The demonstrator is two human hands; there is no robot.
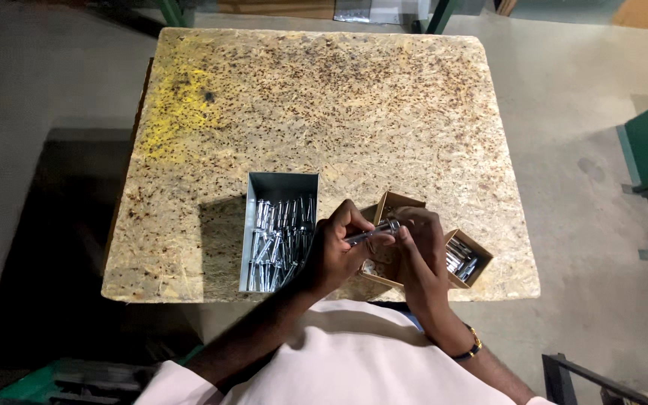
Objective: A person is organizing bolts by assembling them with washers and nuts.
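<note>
Nearest the camera, both hands meet over the near edge of the table (324, 97); the left hand (335, 251) pinches the shank of a silver bolt (373, 232) between thumb and fingers, and the right hand (420, 247) closes its fingertips on the bolt's head end, a dark band with a gold piece on its wrist (474, 346). At 9 o'clock of the hands, touching the left one, stands a grey metal bin (283, 184) filled with shiny bolts; at 3 o'clock sits a small cardboard box (468, 259) holding more; another brown box (397, 202) lies partly hidden beneath the hands; farther off, a yellow stain (178, 105) marks the chipboard at 11 o'clock.
</note>
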